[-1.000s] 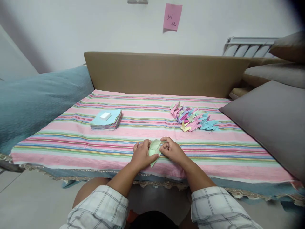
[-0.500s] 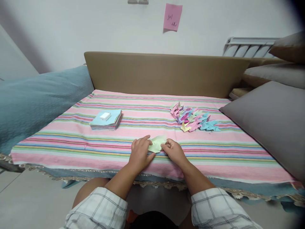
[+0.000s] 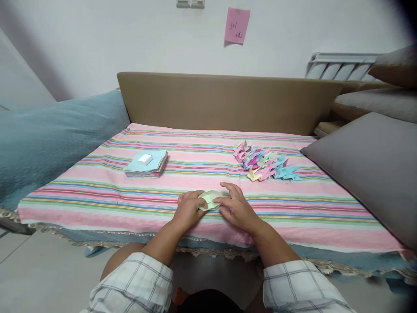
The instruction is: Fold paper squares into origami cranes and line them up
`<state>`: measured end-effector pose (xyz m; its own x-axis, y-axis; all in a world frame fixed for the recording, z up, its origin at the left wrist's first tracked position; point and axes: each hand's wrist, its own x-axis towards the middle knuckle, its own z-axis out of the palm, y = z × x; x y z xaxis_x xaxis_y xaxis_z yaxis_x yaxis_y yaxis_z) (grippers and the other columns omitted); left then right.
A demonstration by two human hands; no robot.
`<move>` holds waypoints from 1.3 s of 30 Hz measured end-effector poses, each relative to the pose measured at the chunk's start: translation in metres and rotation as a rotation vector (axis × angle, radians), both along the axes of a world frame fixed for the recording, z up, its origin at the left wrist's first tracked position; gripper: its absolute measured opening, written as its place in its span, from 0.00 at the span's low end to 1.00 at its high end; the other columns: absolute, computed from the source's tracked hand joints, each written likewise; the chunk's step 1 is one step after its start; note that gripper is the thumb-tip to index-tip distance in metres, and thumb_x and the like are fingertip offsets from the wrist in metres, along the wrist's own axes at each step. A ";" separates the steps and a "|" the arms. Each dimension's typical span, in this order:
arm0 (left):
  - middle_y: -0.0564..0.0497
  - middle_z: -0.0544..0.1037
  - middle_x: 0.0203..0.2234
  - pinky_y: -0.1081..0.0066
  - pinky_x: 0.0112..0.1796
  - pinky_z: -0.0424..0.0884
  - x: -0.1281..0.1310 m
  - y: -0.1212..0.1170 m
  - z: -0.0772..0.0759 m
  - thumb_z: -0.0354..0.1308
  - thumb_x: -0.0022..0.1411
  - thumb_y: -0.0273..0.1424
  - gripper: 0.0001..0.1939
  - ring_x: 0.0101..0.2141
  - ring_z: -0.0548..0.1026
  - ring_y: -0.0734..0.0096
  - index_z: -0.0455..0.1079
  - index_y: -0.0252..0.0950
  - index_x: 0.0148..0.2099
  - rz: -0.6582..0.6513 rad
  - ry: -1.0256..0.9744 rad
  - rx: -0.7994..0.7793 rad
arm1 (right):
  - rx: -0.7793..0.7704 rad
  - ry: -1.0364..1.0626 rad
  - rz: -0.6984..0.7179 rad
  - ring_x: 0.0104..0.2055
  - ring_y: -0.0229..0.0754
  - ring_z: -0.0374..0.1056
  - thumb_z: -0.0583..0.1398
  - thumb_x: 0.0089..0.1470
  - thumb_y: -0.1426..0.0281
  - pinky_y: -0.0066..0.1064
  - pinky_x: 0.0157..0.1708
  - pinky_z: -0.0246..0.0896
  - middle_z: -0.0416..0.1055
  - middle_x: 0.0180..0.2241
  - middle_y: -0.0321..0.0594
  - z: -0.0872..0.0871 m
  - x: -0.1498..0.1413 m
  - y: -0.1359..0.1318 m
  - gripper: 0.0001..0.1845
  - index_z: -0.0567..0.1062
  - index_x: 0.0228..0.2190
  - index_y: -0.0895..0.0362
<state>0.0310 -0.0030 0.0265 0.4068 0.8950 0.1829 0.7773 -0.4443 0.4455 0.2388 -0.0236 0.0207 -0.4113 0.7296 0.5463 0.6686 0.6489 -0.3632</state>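
Note:
A small piece of pale green folding paper [image 3: 210,196], partly folded, lies on the striped cloth between my hands. My left hand [image 3: 190,210] is closed on its left end, with the thumb over the near side and the other fingers along the far side. My right hand [image 3: 237,208] has its fingers spread. One fingertip presses on the paper's right part, while another finger is raised clear above it. The paper's outer ends are partly covered by my fingers, so its full shape is hidden.
Left of my hands sits a stack of coloured paper [image 3: 146,167] with a small white block [image 3: 145,159] on top. Folded paper cranes [image 3: 263,163] in several colours are heaped at the back right. A grey cushion [image 3: 368,169] bounds the right side, a brown backboard [image 3: 224,102] the far side.
The green paper now looks narrower, with fold edges showing. My right hand has gone from a pinch at its right corner to spread fingers over its right part.

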 end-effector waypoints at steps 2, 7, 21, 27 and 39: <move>0.53 0.70 0.53 0.53 0.54 0.52 -0.002 0.002 0.002 0.63 0.50 0.30 0.04 0.53 0.64 0.58 0.75 0.45 0.31 0.009 0.019 -0.017 | -0.022 -0.028 -0.002 0.59 0.53 0.49 0.58 0.50 0.72 0.51 0.55 0.51 0.54 0.58 0.46 -0.001 0.002 0.003 0.12 0.77 0.37 0.52; 0.52 0.68 0.54 0.51 0.55 0.51 -0.008 0.005 0.005 0.64 0.48 0.30 0.08 0.54 0.63 0.56 0.75 0.46 0.33 0.018 0.032 -0.049 | -0.101 -0.022 0.013 0.58 0.52 0.50 0.60 0.50 0.70 0.50 0.56 0.50 0.58 0.56 0.45 -0.004 -0.001 0.007 0.07 0.79 0.30 0.53; 0.52 0.68 0.54 0.53 0.55 0.53 -0.005 0.006 0.001 0.65 0.49 0.39 0.07 0.55 0.63 0.55 0.76 0.46 0.32 0.011 0.037 -0.082 | -0.201 -0.037 0.040 0.56 0.49 0.55 0.60 0.52 0.67 0.45 0.54 0.55 0.62 0.54 0.46 -0.007 -0.002 0.014 0.07 0.79 0.32 0.52; 0.49 0.76 0.44 0.63 0.51 0.61 -0.013 0.012 0.005 0.62 0.52 0.38 0.06 0.50 0.70 0.61 0.77 0.43 0.30 -0.029 -0.061 -0.118 | -0.232 -0.019 0.021 0.55 0.48 0.56 0.57 0.56 0.65 0.43 0.53 0.55 0.64 0.51 0.47 -0.006 -0.004 0.013 0.10 0.78 0.30 0.54; 0.49 0.79 0.39 0.65 0.45 0.64 -0.011 0.008 0.012 0.59 0.54 0.37 0.09 0.46 0.72 0.60 0.73 0.39 0.26 0.037 0.067 -0.016 | -0.302 0.060 -0.025 0.55 0.48 0.58 0.58 0.54 0.66 0.42 0.53 0.55 0.65 0.51 0.47 -0.004 -0.009 0.011 0.08 0.77 0.31 0.55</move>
